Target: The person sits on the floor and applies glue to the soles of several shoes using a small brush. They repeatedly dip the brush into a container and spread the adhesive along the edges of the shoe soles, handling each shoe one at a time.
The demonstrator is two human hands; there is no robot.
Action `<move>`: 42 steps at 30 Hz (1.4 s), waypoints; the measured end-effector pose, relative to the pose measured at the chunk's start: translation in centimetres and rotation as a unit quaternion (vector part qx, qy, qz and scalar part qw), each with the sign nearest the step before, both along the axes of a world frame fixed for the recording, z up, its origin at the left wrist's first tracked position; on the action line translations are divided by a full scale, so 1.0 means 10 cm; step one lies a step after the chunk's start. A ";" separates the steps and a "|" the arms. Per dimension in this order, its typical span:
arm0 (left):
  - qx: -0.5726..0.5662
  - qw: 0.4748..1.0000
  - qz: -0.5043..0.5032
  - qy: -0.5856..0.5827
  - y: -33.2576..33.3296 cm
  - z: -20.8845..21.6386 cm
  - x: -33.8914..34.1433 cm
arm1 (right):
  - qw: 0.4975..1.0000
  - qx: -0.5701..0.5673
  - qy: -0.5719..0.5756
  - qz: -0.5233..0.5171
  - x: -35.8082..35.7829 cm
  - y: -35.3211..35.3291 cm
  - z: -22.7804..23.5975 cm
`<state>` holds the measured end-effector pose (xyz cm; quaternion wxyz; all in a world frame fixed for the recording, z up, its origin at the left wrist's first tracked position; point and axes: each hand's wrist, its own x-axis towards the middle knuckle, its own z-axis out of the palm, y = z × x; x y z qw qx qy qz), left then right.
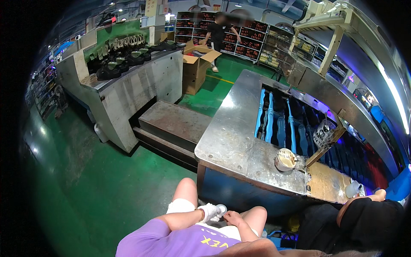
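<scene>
The steel worktop (233,128) stands in front of my knees, a big grey slab with blue rollers (274,118) running along a slot in it. Near its front edge sits a round tin (285,159) with a pale lid, and further right a clear plastic cup (353,188) by a co-worker's arm. Across the green floor (107,188) a conveyor bench (128,85) carries dark sandals (124,62), with an open cardboard box (197,64) beside it.

Down in my lap, my left hand (209,211) wears a white glove and is closed around a small pale round piece (221,209), which sticks out past my fingertips just above my thighs. My right hand (233,217) is bare and curled, touching the left; whether it grips anything I cannot tell.

The piece looks light, something a two-finger pinch would carry. I judge it thin and fairly stiff, like a cap or small disc, though it is too small to be sure. Its smooth face could slip against the glove, so I would hold it by the rim, thumb on one side and forefinger opposite, not by the flat.
</scene>
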<state>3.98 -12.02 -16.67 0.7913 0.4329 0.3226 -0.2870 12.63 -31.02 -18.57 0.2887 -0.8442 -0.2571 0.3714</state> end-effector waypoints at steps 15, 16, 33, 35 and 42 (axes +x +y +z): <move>0.037 0.998 -0.012 -0.042 0.07 -0.08 0.01 | 1.000 -0.005 0.004 -0.003 0.00 0.02 0.03; 0.036 0.998 -0.017 -0.043 0.06 -0.03 0.01 | 1.000 -0.002 0.008 -0.007 0.01 0.01 0.02; -0.019 0.999 0.001 -0.038 0.00 0.10 0.05 | 1.000 -0.016 -0.020 -0.003 0.01 -0.05 0.12; 0.038 0.998 -0.002 -0.043 0.00 0.24 0.01 | 1.000 -0.020 -0.013 0.000 0.00 -0.02 0.12; 0.055 0.997 0.010 -0.048 0.02 0.16 0.02 | 0.999 -0.013 -0.041 0.009 -0.01 -0.01 0.10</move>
